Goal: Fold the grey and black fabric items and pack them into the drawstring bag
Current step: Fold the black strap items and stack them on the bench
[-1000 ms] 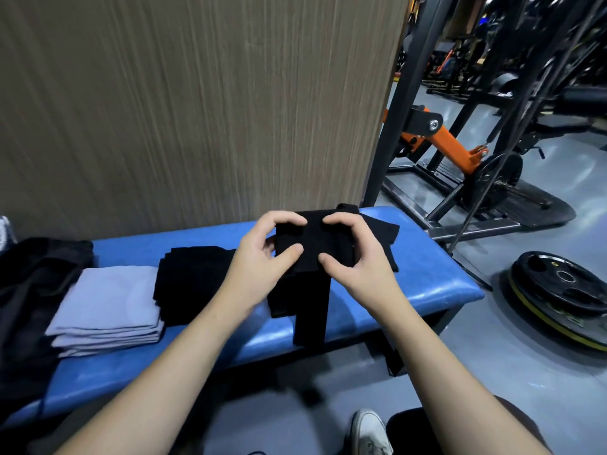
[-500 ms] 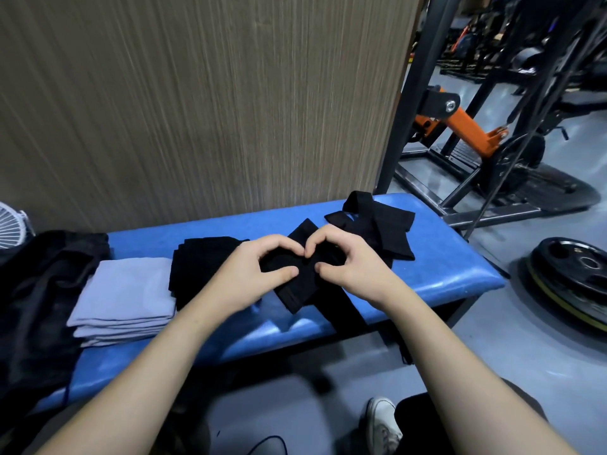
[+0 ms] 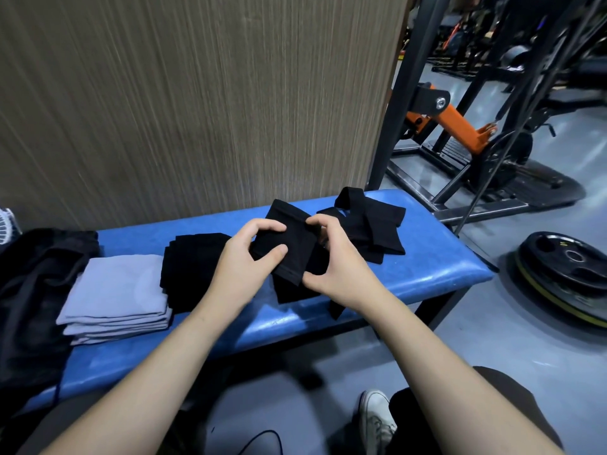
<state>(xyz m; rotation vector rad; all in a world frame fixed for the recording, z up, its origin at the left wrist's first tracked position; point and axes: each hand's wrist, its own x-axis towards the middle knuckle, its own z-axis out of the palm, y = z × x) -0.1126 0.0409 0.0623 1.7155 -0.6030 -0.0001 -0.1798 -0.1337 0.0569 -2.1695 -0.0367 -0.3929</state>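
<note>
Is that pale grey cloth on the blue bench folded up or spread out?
Folded. The grey cloth lies as a neat squared stack on the bench, with several layered edges showing along its near side.

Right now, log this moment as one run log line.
step: folding | left hand and right hand: gripping black fabric piece | folded: grey stack, black stack

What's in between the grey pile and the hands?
A folded black stack sits on the blue bench, between the grey pile and the left hand, touching the grey pile's edge. The head view shows it.
</note>
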